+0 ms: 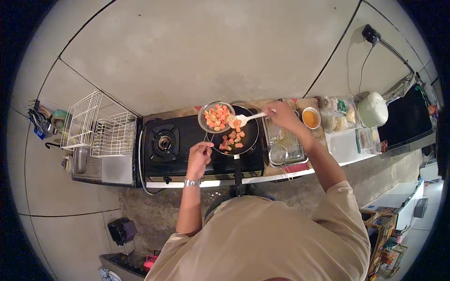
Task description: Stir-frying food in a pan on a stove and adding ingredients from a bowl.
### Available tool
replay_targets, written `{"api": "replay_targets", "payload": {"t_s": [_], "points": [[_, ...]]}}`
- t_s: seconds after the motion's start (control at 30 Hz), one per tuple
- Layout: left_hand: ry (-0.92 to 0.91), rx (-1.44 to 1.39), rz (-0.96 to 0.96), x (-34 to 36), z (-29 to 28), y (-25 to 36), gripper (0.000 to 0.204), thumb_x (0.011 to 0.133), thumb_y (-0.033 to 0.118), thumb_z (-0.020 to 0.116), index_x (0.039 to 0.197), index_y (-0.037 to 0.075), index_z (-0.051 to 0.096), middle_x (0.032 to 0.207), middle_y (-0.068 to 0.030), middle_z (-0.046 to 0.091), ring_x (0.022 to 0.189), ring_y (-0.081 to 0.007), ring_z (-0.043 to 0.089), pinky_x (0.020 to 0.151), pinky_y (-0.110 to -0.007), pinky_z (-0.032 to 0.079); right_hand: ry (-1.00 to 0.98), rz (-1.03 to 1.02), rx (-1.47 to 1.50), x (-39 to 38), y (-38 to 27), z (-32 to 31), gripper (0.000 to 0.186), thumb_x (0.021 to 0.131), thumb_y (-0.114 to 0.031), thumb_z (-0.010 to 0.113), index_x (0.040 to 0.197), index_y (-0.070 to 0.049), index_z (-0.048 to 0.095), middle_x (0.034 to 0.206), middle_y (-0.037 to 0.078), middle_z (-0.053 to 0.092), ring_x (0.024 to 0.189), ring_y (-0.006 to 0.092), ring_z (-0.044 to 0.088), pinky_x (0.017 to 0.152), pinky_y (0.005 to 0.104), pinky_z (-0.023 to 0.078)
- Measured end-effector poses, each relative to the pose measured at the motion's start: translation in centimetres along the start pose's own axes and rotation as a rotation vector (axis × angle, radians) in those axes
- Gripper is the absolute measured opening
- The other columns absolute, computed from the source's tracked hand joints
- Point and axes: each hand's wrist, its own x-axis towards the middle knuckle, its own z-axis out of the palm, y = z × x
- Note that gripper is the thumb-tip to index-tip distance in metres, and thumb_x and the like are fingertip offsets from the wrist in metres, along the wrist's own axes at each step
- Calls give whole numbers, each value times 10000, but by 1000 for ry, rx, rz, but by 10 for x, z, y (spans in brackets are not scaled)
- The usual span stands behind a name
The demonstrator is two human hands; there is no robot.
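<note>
My left hand [200,153] is closed on the handle of a metal strainer [209,138] full of orange carrot slices [216,113], held over the left rim of a black frying pan [247,145]. More carrot slices [232,140] lie in the pan. My right hand [275,111] grips a pale spatula [250,117], whose head, with carrot pieces on it, is at the strainer's right edge. The pan rests on the right side of a black gas stove [190,131], its handle toward my body.
At left are a sink [117,169] and wire dish racks [79,126]. Right of the stove sit a metal tray [294,149] with a second strainer [278,154], a bowl of yellow liquid [311,118], bagged food [341,114] and a pale green cooker [371,109]. A wall runs behind.
</note>
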Motion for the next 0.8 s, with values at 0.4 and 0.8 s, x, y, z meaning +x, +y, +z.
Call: {"api": "replay_targets", "payload": {"t_s": [0.4,0.8], "points": [[-66,-31,-11,-11,13,-9,326,1089,212,425,1060,-28,645,659,30,465,504,-46,317,440,-221,254,428,-230,-607,-13,-96,-46,62,793,-89,648,814,-74,704,824,94,665,900,278,642,838,431,440],[23,-33,48,-22,-4,0,307,1082,210,442,1042,-8,654,683,33,487,503,-36,307,447,-215,233,181,-341,-679,25,-19,86,110,801,-109,659,850,-83,754,885,134,727,1040,281,671,980,424,433]]}}
